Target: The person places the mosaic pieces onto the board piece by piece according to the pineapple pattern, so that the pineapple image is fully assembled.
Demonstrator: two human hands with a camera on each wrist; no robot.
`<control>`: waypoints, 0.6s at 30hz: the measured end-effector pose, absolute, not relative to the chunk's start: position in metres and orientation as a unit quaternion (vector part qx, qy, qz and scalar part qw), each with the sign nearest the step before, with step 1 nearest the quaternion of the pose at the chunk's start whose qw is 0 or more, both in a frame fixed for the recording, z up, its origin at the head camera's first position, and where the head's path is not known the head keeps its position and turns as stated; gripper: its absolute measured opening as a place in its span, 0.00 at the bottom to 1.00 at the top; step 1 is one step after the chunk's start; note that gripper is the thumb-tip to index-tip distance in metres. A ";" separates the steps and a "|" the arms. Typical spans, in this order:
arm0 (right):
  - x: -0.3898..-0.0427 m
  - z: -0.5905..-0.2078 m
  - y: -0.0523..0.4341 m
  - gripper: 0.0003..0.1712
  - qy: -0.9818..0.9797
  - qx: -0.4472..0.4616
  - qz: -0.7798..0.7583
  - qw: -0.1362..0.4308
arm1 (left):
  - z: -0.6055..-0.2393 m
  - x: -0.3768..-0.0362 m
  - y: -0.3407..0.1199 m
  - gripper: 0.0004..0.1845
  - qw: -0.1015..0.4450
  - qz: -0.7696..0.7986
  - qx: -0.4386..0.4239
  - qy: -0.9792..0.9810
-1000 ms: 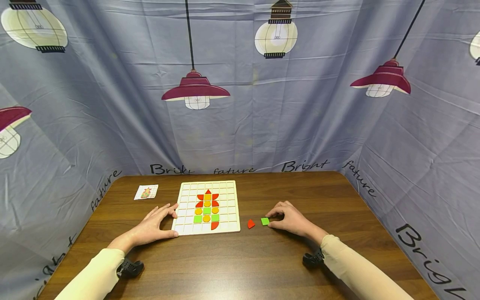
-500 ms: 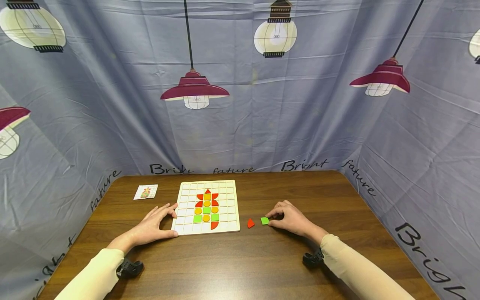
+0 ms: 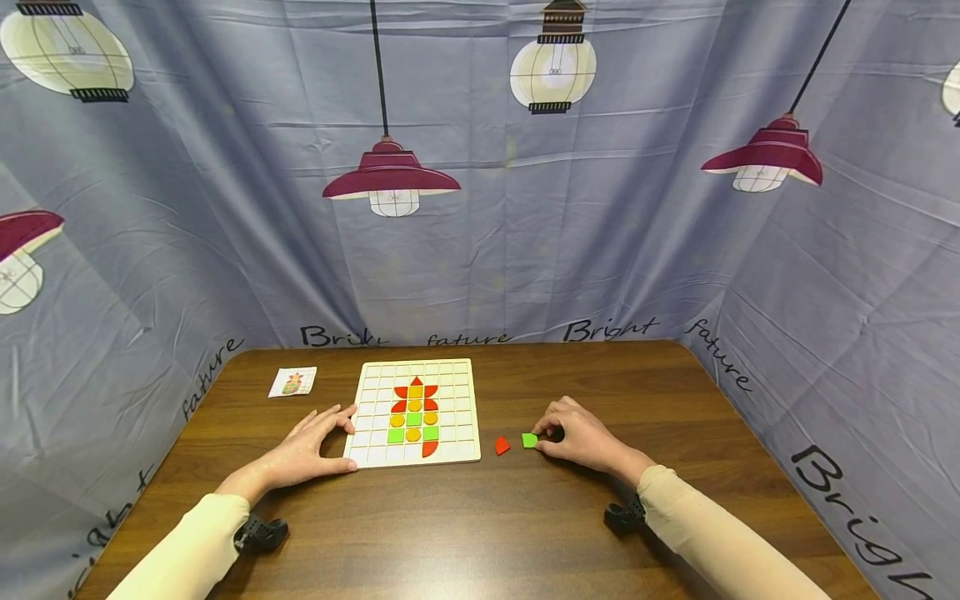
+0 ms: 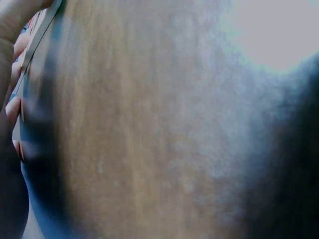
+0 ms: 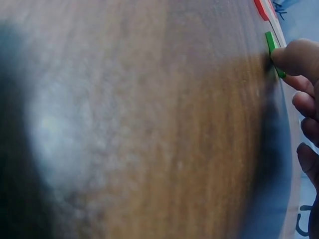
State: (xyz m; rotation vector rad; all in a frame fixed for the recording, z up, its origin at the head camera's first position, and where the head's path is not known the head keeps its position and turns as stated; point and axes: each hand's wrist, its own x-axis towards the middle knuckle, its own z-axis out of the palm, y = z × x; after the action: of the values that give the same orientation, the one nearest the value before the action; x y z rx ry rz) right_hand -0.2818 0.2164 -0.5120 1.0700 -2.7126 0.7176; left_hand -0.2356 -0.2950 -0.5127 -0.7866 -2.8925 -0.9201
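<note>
A pale gridded board [image 3: 459, 417] lies on the wooden table, bearing a pineapple-like pattern of red, yellow and green tiles. At its left edge rests my left hand [image 3: 296, 457], thumb by the front corner and fingers spread along the side. To the right of the board, my right hand [image 3: 581, 437] pinches a green square tile [image 3: 529, 440] between thumb and index finger, low at the table. The right wrist view shows the thumb against the same green tile [image 5: 269, 41]. Just left of it lies a red wedge-shaped tile [image 3: 502, 446].
A small card [image 3: 292, 382] with a printed pineapple pattern lies behind my left hand, left of the board. The brown table [image 3: 450, 533] ends at a blue-grey curtain [image 3: 480, 250] along the back and sides.
My right thumb and index finger have shifted very slightly at the green square tile. The left hand, the board and the red tile stay where they were.
</note>
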 end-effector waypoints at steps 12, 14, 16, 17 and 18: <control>-0.282 -0.503 0.205 0.09 -0.900 0.338 0.262 0.084 | -0.511 -0.235 -0.294 0.26 -0.004 -0.296 -0.249 -0.922; -0.283 -0.499 0.197 0.09 -0.899 0.337 0.266 0.088 | -0.511 -0.235 -0.294 0.26 -0.003 -0.293 -0.248 -0.923; -0.284 -0.496 0.188 0.09 -0.895 0.343 0.268 0.093 | -0.511 -0.235 -0.294 0.26 -0.002 -0.292 -0.249 -0.924; -0.284 -0.495 0.182 0.09 -0.892 0.349 0.270 0.096 | -0.511 -0.235 -0.294 0.26 -0.002 -0.292 -0.249 -0.924; -0.284 -0.494 0.176 0.09 -0.889 0.355 0.272 0.099 | -0.511 -0.235 -0.295 0.26 -0.003 -0.292 -0.249 -0.923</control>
State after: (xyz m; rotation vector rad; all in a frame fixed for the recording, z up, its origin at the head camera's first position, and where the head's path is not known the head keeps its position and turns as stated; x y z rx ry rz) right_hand -0.2843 0.1756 -0.4936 1.0510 -2.6289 0.8044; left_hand -0.2348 -0.2946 -0.5112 -0.7835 -2.9055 -0.9197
